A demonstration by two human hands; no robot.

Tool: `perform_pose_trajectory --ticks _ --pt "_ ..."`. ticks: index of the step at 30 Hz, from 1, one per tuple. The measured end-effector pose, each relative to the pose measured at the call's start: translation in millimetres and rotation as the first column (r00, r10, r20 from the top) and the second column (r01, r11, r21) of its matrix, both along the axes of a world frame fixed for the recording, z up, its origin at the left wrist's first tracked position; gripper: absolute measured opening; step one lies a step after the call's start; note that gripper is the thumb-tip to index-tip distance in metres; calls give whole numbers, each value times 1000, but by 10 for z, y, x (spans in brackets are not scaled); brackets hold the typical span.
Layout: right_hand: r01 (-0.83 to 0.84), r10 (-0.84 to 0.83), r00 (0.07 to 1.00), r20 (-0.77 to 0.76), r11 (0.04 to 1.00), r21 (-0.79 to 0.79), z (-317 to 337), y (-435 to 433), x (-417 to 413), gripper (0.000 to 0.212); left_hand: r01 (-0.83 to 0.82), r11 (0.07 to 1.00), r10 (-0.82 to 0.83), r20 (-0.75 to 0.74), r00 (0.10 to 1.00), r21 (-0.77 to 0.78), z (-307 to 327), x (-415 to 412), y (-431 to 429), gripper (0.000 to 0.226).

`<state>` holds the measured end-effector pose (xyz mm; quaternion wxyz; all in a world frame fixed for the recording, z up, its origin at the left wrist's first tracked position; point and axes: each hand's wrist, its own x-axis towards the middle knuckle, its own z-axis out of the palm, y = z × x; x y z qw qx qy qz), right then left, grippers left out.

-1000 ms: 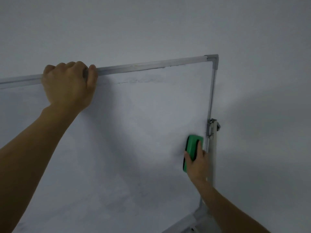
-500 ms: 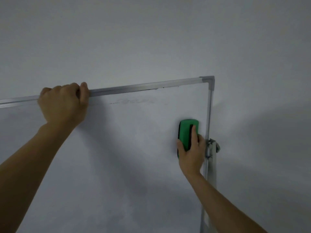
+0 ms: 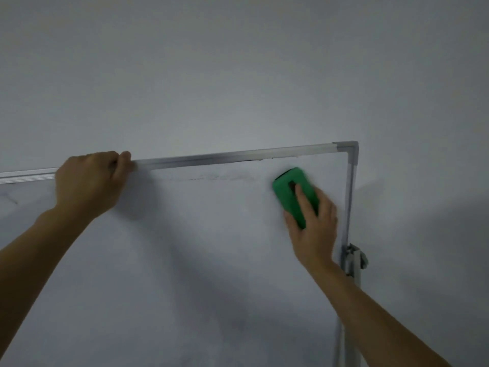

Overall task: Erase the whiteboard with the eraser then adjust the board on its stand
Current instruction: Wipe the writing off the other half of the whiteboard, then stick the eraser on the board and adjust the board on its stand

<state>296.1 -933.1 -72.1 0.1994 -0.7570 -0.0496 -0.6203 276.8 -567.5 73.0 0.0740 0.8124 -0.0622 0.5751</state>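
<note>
Eraser under right hand on whiteboard

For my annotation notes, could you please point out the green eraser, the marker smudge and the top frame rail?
green eraser point(image 3: 283, 193), head view, its upper green back.
marker smudge point(image 3: 227, 177), head view, middle of the faint streak.
top frame rail point(image 3: 238, 156), head view, bare metal mid-span.

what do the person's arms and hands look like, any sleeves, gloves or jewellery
Both hands are bare: no gloves on the left hand or the right hand, and no rings show. The left forearm and right forearm are bare to the frame edge, with no sleeve, watch or bracelet in view.
</note>
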Motion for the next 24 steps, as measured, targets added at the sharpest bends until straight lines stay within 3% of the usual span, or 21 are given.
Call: perform_pose_trajectory --ticks 2,4,7,10,13,15,17,20,22,24 --pt "15 -17 1000 5 974 227 199 -13 29 62 -4 1000 4 -4 1000 7 -5 3 -10 60" --pt "12 -18 1000 20 966 259 188 213 10 62 -6 1000 6 -5 1000 4 -23 6 -43 60" --pt "-74 74 997 18 997 -31 -248 644 -50 56 -32 999 32 8 999 -1 -54 16 -31 60" --pt "-158 135 987 -88 918 -364 -989 774 -145 52 -62 998 62 5 998 1 -51 -30 -22 56" --pt "-314 194 937 -291 832 -458 -1390 584 -278 54 -41 999 41 -12 999 -9 -81 -61 -22 52" --pt "-406 233 861 -453 850 -335 -1307 506 -397 65 -5 1000 5 -3 1000 -12 -125 -85 -30 49" --pt "-471 376 739 -559 882 -29 -1057 499 -555 84 71 997 -70 27 997 -39 -205 -159 -89 41" --pt "-582 731 480 -484 679 448 -615 455 -688 104 283 954 -279 50 959 -102 -415 -373 -330 29" --pt "-616 835 377 -401 549 564 -340 413 -760 106 462 852 -487 -48 872 -247 -547 -522 -541 24" --pt "-638 893 284 -351 449 626 -146 420 -813 103 552 694 -691 -212 691 -461 -630 -631 -738 30"
